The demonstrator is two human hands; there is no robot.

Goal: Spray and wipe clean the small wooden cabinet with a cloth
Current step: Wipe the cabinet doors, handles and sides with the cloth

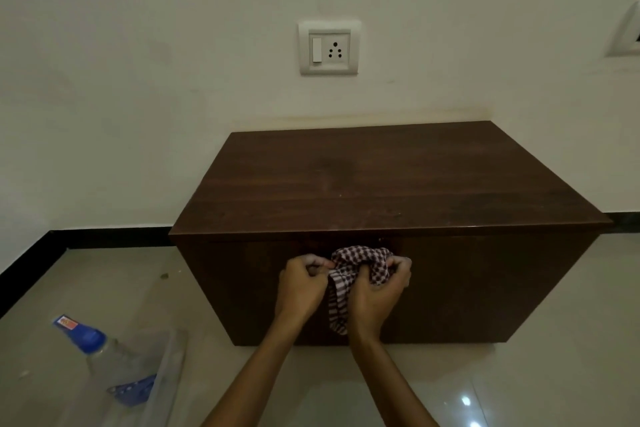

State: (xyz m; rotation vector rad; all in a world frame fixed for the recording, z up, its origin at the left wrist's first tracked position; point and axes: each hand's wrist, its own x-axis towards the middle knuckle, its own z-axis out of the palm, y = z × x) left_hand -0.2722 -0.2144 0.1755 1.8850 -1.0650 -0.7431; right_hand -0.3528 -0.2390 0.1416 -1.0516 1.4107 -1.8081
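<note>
A small dark brown wooden cabinet (pixel 381 184) stands on the tiled floor against the wall. In front of its front panel, my left hand (pixel 303 284) and my right hand (pixel 379 291) both grip a bunched checked cloth (pixel 360 262); a strip of it hangs down between my wrists. A clear spray bottle with a blue cap (pixel 104 354) stands on the floor at the lower left, apart from both hands.
A white switch and socket plate (pixel 329 47) sits on the wall above the cabinet. A black skirting (pixel 104 237) runs along the wall's foot. A clear plastic container (pixel 162 378) lies next to the bottle. Glossy floor tiles (pixel 519 385) spread to the right.
</note>
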